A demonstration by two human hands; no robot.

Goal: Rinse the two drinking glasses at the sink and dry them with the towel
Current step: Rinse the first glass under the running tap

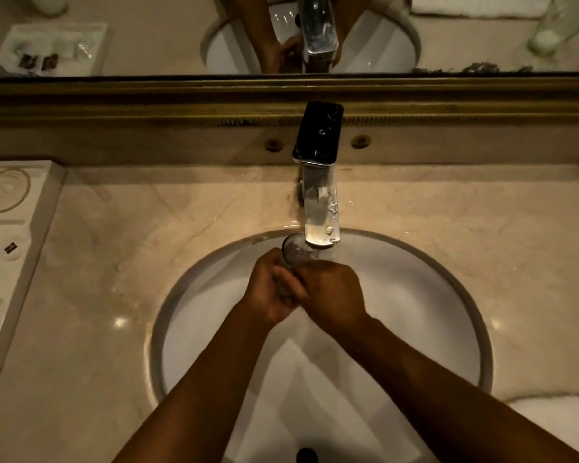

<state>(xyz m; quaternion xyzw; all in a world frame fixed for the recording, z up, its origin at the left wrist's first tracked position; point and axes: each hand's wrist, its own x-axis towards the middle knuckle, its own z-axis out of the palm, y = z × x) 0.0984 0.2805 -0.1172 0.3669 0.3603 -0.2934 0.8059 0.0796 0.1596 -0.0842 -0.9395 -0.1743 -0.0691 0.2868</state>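
Note:
One clear drinking glass (293,251) lies tilted over the round white sink (415,295), its mouth just under the chrome faucet spout (321,212). My left hand (268,289) wraps the glass body from the left. My right hand (331,292) closes over it from the right, so most of the glass is hidden. A white towel (562,426) lies on the counter at the lower right. The second glass shows only as a reflection (555,25) in the mirror, at the top right.
A beige marble counter (114,279) surrounds the sink. A white amenity tray (10,248) sits at the left edge. A gold-framed mirror (147,101) runs along the back wall. The black sink drain (306,455) is at the bottom.

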